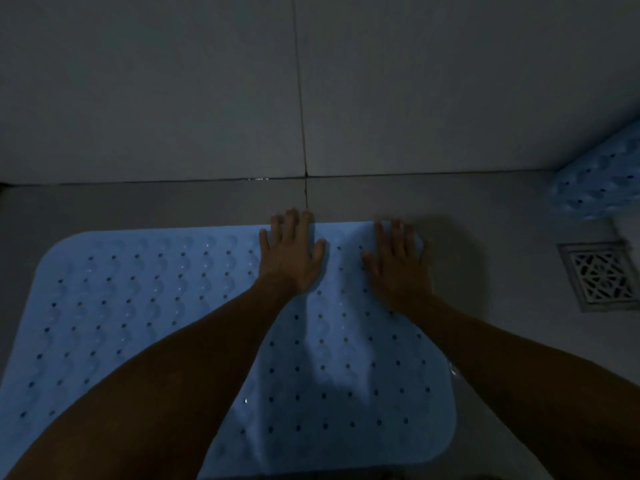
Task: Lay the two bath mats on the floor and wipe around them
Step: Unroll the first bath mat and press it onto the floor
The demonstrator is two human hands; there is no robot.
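"Where were you in the job when you looked?"

"I was on the first part — laying the mats down. One blue bath mat [145,306] was already flat on the floor [502,216], close to the wall [173,81]. Both hands were pressing on its far edge."

"Were the hands holding anything?"

"No. The left hand [292,256] was spread flat, fingers straight, with the tips right at the mat's edge. The right hand [398,265] was flat too, just beside it, near the mat's right corner. It looked a bit blurry, so I could not see each finger well. Neither one gripped a thing — they only pushed down."

"And the other mat?"

"The second mat [595,181] was off to the right, by the wall. It looked rolled or bunched up, not laid out. The floor drain [601,275] sat between it and the first mat."

"So what did you think had to come next?"

"I thought the first mat was about done. The next move would be a reach to the right for the second mat, to spread it flat. I thought it should not cover the drain. I saw no cloth for the wiping, so one had to be found."
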